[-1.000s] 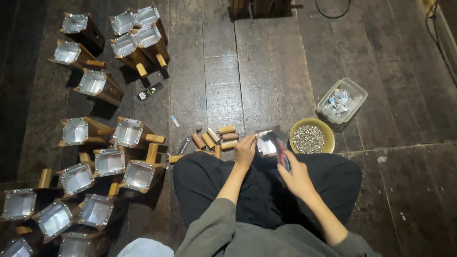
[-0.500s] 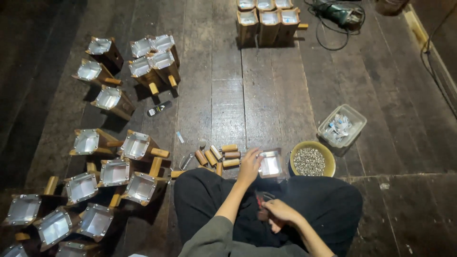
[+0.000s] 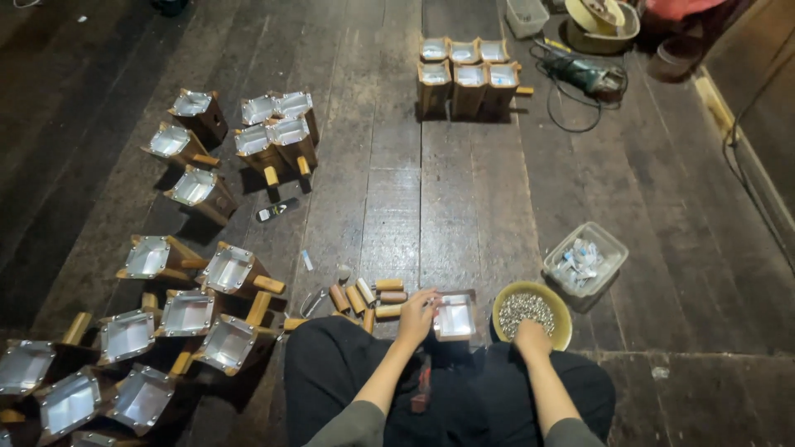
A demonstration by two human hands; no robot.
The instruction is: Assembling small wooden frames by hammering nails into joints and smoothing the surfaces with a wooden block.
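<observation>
Wooden box [image 3: 456,315] with a shiny metal lining sits on the floor under the left hand [image 3: 416,310], whose fingers grip its left edge. Just to its right, the right hand [image 3: 531,336] reaches into the yellow bowl [image 3: 561,305] of small metal pieces; its fingers are hidden, so I cannot tell their grip. Short wooden handles [image 3: 374,295] lie left of the left hand.

Angle grinder [image 3: 586,76], clear tub [image 3: 586,260]

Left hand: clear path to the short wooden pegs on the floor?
Probably yes. The left hand rests on the near edge of the metal-lined box, and the wooden pegs lie loose on the floor just beside it with nothing between. The right hand is off at the yellow bowl.
</observation>
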